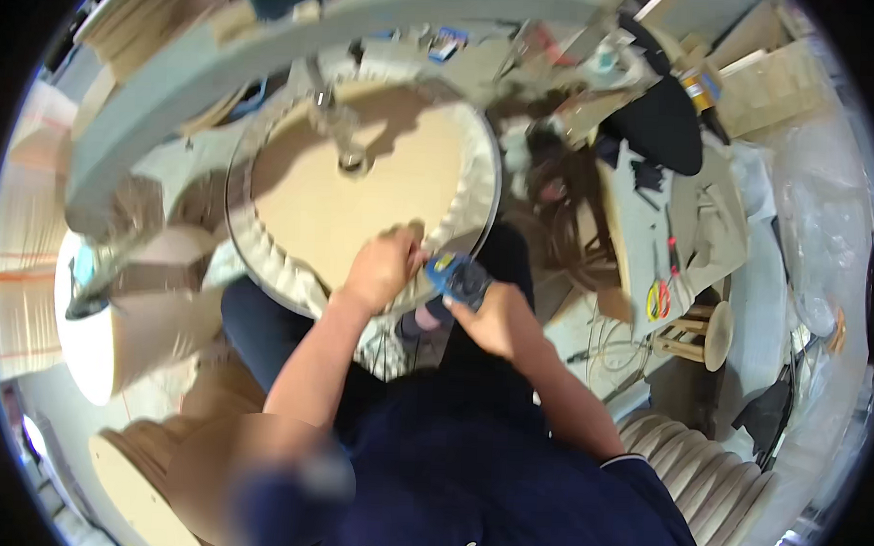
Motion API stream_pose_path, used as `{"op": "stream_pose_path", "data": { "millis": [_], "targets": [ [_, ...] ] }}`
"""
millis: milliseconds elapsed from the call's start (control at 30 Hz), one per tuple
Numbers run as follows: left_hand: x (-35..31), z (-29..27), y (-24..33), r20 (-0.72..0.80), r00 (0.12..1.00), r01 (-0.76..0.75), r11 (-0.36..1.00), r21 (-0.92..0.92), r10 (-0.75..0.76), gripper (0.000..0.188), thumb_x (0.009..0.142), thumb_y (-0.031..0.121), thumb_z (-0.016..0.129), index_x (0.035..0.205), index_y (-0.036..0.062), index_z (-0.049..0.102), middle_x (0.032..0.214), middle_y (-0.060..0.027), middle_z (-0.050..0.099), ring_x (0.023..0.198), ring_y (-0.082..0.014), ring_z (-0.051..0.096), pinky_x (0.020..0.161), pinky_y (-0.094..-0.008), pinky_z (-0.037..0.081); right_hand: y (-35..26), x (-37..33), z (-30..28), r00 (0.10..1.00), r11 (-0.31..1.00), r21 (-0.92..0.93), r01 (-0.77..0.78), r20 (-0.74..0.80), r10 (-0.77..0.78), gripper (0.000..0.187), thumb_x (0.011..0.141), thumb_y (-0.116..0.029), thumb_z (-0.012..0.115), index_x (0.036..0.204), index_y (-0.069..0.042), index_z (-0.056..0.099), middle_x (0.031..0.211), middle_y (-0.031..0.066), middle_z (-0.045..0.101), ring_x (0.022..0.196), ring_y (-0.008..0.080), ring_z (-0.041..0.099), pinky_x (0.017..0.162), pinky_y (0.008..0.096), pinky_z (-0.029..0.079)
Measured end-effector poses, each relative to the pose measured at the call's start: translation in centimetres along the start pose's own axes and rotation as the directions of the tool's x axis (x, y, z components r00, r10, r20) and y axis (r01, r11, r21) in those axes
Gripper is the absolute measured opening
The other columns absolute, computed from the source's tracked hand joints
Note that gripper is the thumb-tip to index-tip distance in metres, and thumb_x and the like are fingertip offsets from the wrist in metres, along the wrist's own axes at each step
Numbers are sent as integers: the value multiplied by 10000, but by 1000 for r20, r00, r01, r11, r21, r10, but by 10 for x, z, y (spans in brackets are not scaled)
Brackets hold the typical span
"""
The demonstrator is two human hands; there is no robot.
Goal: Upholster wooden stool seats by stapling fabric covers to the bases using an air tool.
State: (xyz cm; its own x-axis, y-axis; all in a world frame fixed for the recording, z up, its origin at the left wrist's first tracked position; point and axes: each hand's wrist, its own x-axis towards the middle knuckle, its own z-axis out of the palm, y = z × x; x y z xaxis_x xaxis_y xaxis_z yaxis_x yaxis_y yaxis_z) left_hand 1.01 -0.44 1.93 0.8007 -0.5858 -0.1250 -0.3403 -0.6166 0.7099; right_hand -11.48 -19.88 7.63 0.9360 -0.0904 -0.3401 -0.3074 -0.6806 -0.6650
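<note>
1. Fingers of my left hand [384, 266] press closed on the round tan wooden disc [358, 198], at its ribbed white rim [473, 192].
2. My right hand [493, 318] grips the blue handheld tool [459, 277] beside that rim.
3. I would brace the disc firmly and keep the tool square.

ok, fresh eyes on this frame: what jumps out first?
The big round tan disc with its pale ruffled rim fills the upper middle. At its lower edge the left hand presses on the rim, while the right hand beside it holds a small blue tool. To the right stands a cluttered workbench.
</note>
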Motion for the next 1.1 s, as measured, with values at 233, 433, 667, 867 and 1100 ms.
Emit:
{"op": "stream_pose_path", "data": {
  "millis": [233, 433, 667, 867, 1100],
  "targets": [
    [-6, 50, -28, -130, 991, 16, 1000, -20, -19, 240, 991, 329, 736, 1040, 96, 709, 954, -237, 755, 891, -475, 730, 799, -559, 585, 37, 1, 32, 993, 985, -144, 91, -56, -100, 539, 914, -447, 761, 1142, 39, 715, 859, 276, 749, 859, 472, 751, 790, 551, 615],
    [-3, 43, -9, -166, 985, 51, 999, -13, -52, 273, 994, 353, 744, 1019, 83, 712, 931, -229, 763, 892, -460, 739, 810, -549, 584, 37, 3, 24, 994, 989, -135, 63, -77, -74, 551, 921, -475, 769, 1150, 24, 723, 937, 261, 770, 919, 459, 752, 841, 527, 615],
    [6, 40, -12, -179, 983, 41, 999, -14, -43, 254, 994, 336, 749, 1020, 86, 712, 900, -235, 758, 885, -464, 739, 806, -550, 584, 34, 12, 22, 996, 994, -102, 49, -73, -57, 518, 929, -454, 760, 1144, 16, 729, 996, 273, 774, 955, 465, 749, 866, 534, 612],
    [7, 41, -11, -188, 981, 51, 999, 3, -49, 251, 997, 313, 753, 1010, 65, 714, 880, -237, 755, 856, -456, 741, 780, -529, 590, 42, 11, 26, 994, 996, -78, 53, -96, -60, 508, 928, -446, 763, 1137, 16, 731, 992, 268, 775, 947, 469, 748, 859, 544, 611],
    [9, 41, -2, -182, 981, 66, 998, -4, -66, 243, 992, 286, 762, 1015, 48, 720, 885, -228, 760, 844, -422, 755, 765, -484, 597, 38, 8, 15, 991, 999, -38, 35, -129, -39, 466, 925, -427, 768, 1114, -3, 744, 988, 267, 773, 944, 469, 745, 853, 548, 609]
  ]
}}
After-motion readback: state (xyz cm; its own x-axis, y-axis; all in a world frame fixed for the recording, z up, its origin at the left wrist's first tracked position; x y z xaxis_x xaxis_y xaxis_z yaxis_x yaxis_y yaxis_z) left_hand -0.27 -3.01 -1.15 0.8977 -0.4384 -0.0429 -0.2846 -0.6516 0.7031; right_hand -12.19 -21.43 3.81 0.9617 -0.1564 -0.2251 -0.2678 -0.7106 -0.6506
